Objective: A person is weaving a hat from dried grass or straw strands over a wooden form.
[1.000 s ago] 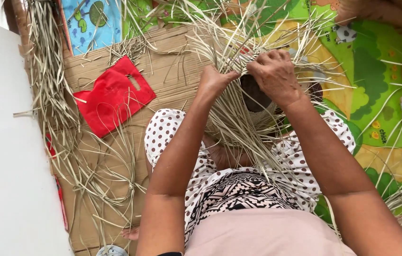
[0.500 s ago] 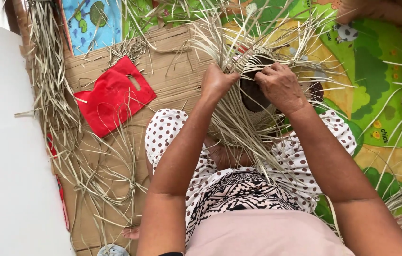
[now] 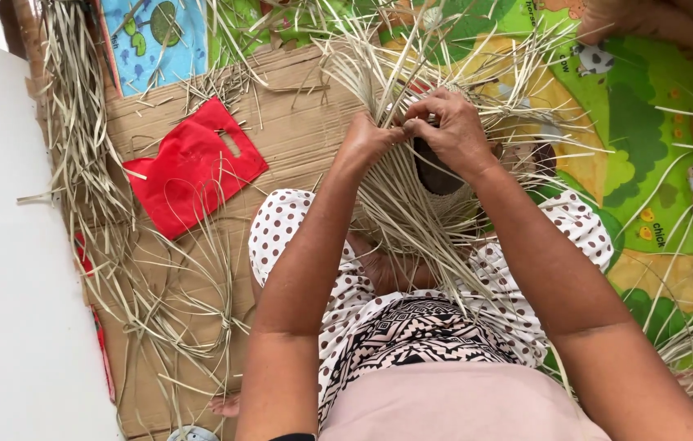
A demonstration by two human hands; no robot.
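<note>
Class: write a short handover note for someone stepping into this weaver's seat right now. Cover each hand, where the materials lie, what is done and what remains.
Left hand: pinching strips at the top of the woven piece.
Right hand: grip closed on strips beside it, fingertips meeting the left.
Piece: on the lap, loose strip ends fanning out all round.
Spare strips: piled left on the cardboard, near a red bag.
Done: a rounded woven part.
Left: the loose ends are unwoven.
</note>
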